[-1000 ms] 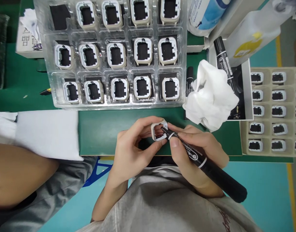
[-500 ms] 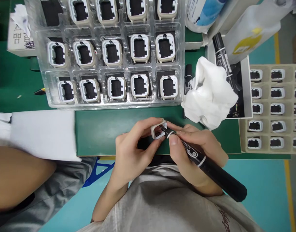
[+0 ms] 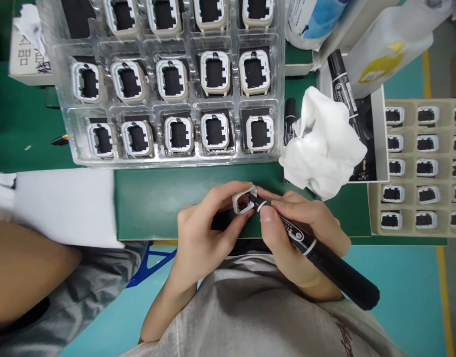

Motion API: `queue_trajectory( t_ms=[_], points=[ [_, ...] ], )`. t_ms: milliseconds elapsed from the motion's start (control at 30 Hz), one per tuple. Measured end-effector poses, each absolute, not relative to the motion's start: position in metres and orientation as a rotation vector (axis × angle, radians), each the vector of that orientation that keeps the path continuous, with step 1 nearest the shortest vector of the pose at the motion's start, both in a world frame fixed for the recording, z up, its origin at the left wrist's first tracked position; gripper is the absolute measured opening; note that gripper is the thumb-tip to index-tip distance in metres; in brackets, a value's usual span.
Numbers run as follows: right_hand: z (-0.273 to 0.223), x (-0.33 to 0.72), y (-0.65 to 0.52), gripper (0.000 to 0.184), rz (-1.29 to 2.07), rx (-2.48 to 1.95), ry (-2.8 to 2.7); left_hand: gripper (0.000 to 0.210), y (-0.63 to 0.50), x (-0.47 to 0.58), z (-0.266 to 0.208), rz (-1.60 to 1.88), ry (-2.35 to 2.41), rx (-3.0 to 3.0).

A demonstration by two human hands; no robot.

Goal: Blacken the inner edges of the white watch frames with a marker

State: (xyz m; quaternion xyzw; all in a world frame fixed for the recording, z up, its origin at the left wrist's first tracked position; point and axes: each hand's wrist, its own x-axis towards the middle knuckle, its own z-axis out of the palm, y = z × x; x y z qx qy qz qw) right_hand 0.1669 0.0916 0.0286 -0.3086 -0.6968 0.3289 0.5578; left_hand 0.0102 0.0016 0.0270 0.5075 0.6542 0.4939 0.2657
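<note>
My left hand [image 3: 207, 230] pinches a small off-white watch case frame [image 3: 236, 202], tilted so that its opening faces right. In my right hand [image 3: 302, 233] is a black marker pen [image 3: 337, 270], held like a writing pen with its thick end down to the right. The marker's tip is at the inside edge of the frame; whether it touches cannot be made out. Above my hands lies a clear plastic tray [image 3: 168, 162] with rows of similar frames on black pads.
A crumpled white tissue [image 3: 322, 144] lies right of the tray, beside a white box [image 3: 383, 134] with another marker [image 3: 341, 84]. Further right stands a beige tray [image 3: 406, 188] of frames. Bottles stand at upper right. Another person's leg [image 3: 30, 272] is at left, near a white cloth [image 3: 66, 206].
Hardly anything differs. Both hands, the frame and the marker keep their places; the view has shifted very slightly.
</note>
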Motion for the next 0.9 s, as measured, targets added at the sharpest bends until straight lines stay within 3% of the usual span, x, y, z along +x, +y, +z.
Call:
queue_trajectory(
  t_ms=[433, 900],
  points=[
    [0.0294, 0.1686, 0.0934, 0.022, 0.726, -0.729, -1.681, 0.039, 0.0021, 0.0094, 0.0275, 1.312, 1.793, 1.435],
    [0.0275, 0.1699, 0.0934, 0.024, 0.665, -0.704, -1.726, 0.036, 0.0013, 0.0087, 0.0263, 1.314, 1.786, 1.423]
  ],
)
